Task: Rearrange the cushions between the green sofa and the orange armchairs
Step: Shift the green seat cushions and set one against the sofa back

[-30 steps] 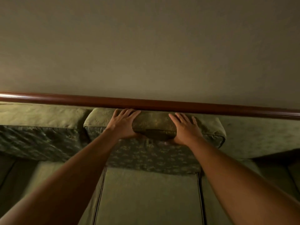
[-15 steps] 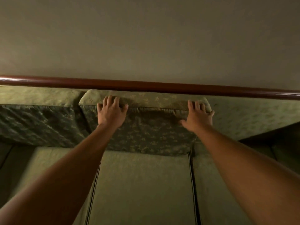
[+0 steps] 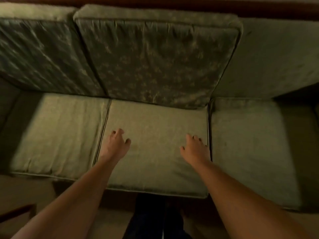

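Note:
The green sofa (image 3: 276, 54) fills the view. A patterned green back cushion (image 3: 155, 62) stands upright against its middle back, with a second back cushion (image 3: 39, 56) to its left. The right part of the back has no cushion. Below lie three seat cushions; the middle seat cushion (image 3: 155, 161) sticks out forward past the others. My left hand (image 3: 114, 144) hovers over its left part, fingers loosely curled and holding nothing. My right hand (image 3: 195, 147) hovers near its right edge, fingers spread and empty. No orange armchair is in view.
A dark wooden rail (image 3: 224, 7) runs along the sofa's top edge. The left seat cushion (image 3: 58, 133) and right seat cushion (image 3: 250, 144) flank the middle one. My legs (image 3: 155, 219) stand at the sofa's front. A dark wooden corner (image 3: 15, 214) shows at bottom left.
Both hands have left the top of the middle back cushion and dropped down over the middle seat cushion. The view has tilted down from the wall to the seat.

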Demonstrator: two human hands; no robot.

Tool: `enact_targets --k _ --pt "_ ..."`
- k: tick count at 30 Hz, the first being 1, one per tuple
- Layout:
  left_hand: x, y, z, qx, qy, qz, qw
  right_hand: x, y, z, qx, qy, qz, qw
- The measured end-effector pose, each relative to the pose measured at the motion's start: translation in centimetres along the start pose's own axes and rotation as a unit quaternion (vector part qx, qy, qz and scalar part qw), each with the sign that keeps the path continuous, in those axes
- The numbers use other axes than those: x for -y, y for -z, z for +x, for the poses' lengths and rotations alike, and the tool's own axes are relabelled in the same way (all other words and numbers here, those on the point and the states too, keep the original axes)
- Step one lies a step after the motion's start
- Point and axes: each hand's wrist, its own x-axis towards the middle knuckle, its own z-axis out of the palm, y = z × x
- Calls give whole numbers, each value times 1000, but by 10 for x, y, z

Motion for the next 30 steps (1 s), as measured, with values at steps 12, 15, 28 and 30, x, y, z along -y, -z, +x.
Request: enact_targets --k 12,15,28,30 --pt "121 -148 5 1 62 54 997 -1 -195 -5 6 9 -50 999" --pt "122 -147 24 -49 141 -21 989 -17 -194 0 -42 34 -109 993" --pt "123 -149 51 -83 339 -80 934 -33 -201 -11 -37 7 -61 997" --pt "119 -150 48 -81 340 -71 934 -32 -201 -11 -31 5 -63 998"
